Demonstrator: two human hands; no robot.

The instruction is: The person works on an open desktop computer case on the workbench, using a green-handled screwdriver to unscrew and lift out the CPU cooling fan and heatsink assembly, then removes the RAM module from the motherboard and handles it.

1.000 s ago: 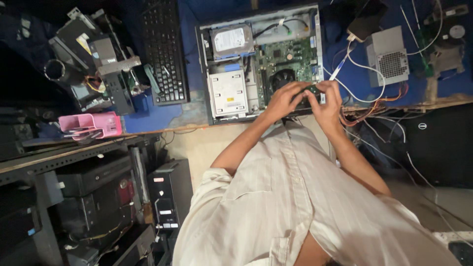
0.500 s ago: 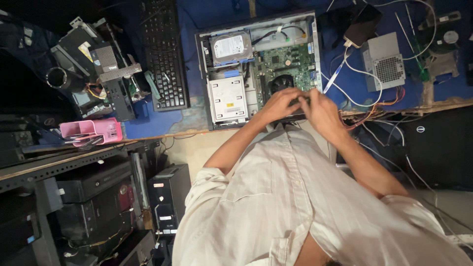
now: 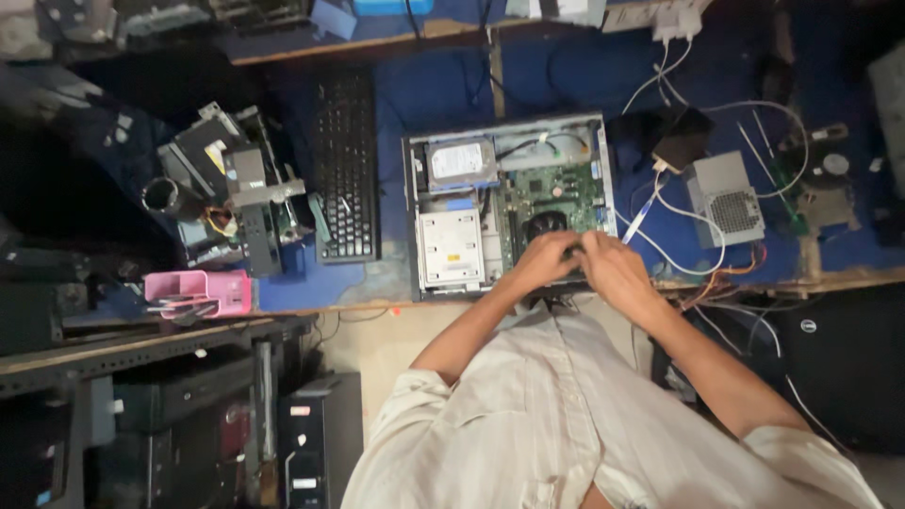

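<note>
Head view: open computer case (image 3: pixel 509 203) is being worked in, directly ahead on counter (image 3: pixel 415 94).
Hands: left hand (image 3: pixel 544 260) and right hand (image 3: pixel 613 269) are being pressed together over the motherboard's (image 3: pixel 556 188) near edge; grip contents cannot be told.

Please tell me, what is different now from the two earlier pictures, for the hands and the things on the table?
Little changed. The left hand and right hand stay close together over the near edge of the open computer case; the view shifted, so the case sits lower and more central. What the fingers hold cannot be seen. The keyboard, pink tray and grey power supply lie as before.
</note>
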